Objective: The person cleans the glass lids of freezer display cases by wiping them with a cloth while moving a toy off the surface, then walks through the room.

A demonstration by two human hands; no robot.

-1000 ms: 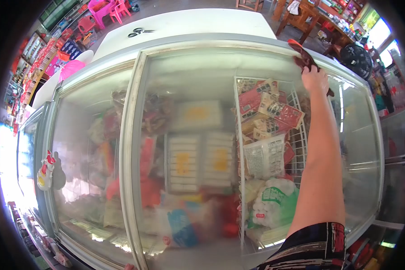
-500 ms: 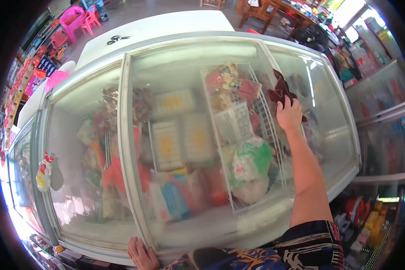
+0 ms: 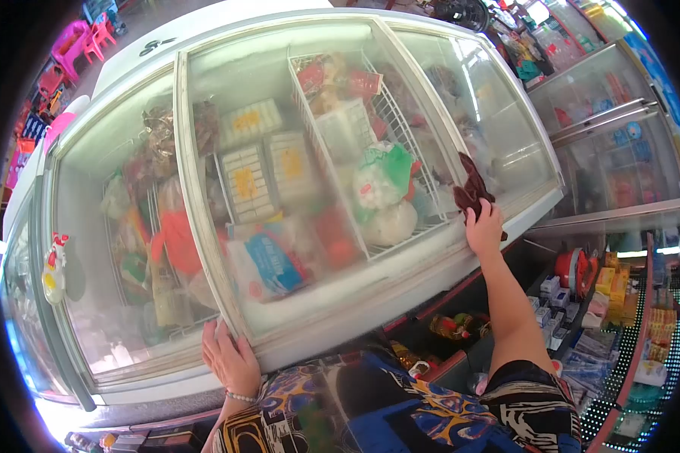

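The brown cloth [image 3: 472,190] looks light, limp, best held mid-bunch; right hand's [image 3: 485,232] fingers close on it; left hand's [image 3: 233,364] rest half-spread on the freezer edge [image 3: 355,323].

Bright scene, glassy glare, fisheye-curved edges

Adds up to one left hand [image 3: 233,361], one right hand [image 3: 485,229], one cloth [image 3: 471,189], one bracelet [image 3: 240,397], one pair of scissors [image 3: 157,46] and three white packs [image 3: 248,183] with yellow marks.
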